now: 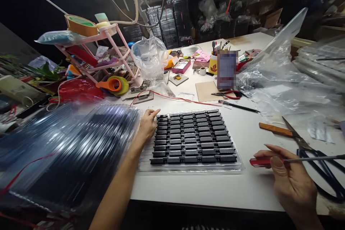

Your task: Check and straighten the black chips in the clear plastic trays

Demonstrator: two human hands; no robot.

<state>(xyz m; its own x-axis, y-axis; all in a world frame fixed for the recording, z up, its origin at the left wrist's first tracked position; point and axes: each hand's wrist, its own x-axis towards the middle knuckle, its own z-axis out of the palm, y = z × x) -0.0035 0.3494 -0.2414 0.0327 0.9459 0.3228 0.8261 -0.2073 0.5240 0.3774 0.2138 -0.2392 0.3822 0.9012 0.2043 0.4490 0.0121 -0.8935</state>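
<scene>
Keep the tray (190,168) flat with light pressure from the left hand (147,127), and the tool (309,159) well clear of the parts (189,130). That hand rests by the far left corner; whether it pinches the rim, I cannot tell. The right hand (293,181) grasps the tool. The tray, clear plastic, lies on the desk (215,190) between them, bearing neat rows of black, comb-toothed parts.

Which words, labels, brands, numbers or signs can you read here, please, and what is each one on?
No text is readable.
Upright object: pixelated, unreadable.
Yellow cup: reddish leaf-like emblem, no legible words.
Paper: faint marks, too small to read.
Black strips: no legible lettering.
</scene>
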